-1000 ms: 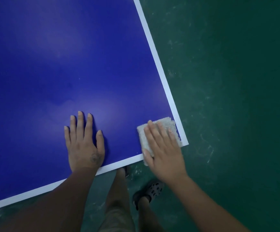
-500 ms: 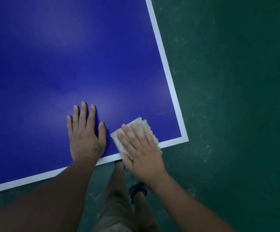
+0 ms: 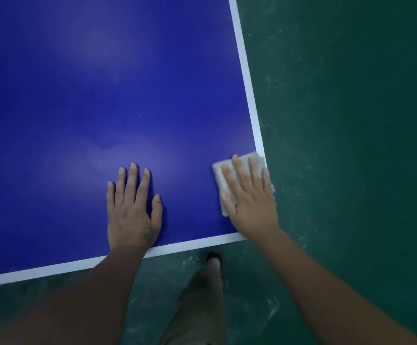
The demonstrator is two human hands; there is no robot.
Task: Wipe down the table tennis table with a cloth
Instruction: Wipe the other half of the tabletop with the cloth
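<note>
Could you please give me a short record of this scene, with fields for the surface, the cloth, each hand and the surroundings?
surface: table tennis table, blue top with white edge lines
cloth: pale grey cloth, flat on the table by its near right corner, reaching the side line
right: right hand flat on the cloth, fingers straight, pressing it down
left: left hand flat on the bare blue top, apart from the cloth
floor: green floor with pale scuffs
person: trouser leg and dark shoe below the table's edge
</note>
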